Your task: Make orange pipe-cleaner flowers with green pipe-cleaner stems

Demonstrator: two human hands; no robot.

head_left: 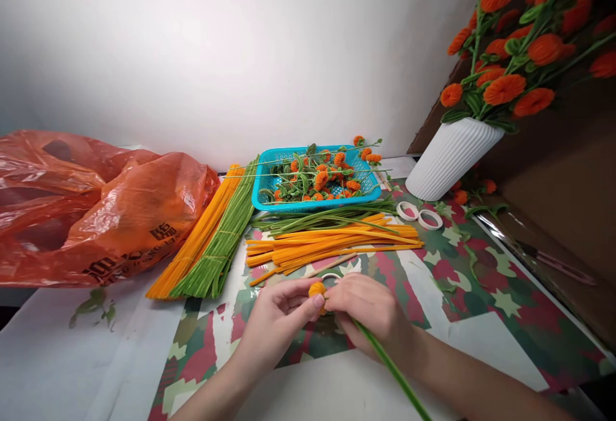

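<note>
Near the front edge of the table: both hands met over the patterned cloth [481, 292], working one small flower.
Left hand [276, 318]: fingers curled in from the left, thumb and fingertips pinched on the orange flower head [316, 289].
Right hand [370, 312]: closed around the same flower from the right, gripping the top of the green stem [392, 369], which ran down and to the right along the forearm.
Flower head: a small round orange ball, held between the two hands just above the cloth, near the loose orange strips.
Loose strips: orange fuzzy wires [332, 244] lay fanned just beyond the hands, with green fuzzy wires [327, 217] behind them.
Bundles: a tied orange bundle [197, 241] and a tied green bundle [221, 248] lay side by side to the left, touching each other.
Basket: a blue basket [262, 183] stood behind the strips, holding finished small orange flowers with green stems.
Bag: an orange plastic bag [96, 209] lay at far left, against the bundles.
Vase: a white ribbed vase [447, 158] at right held a bunch of orange flowers, tilted toward the wall.
Tape: two white rings [418, 214] lay between vase and strips.
</note>
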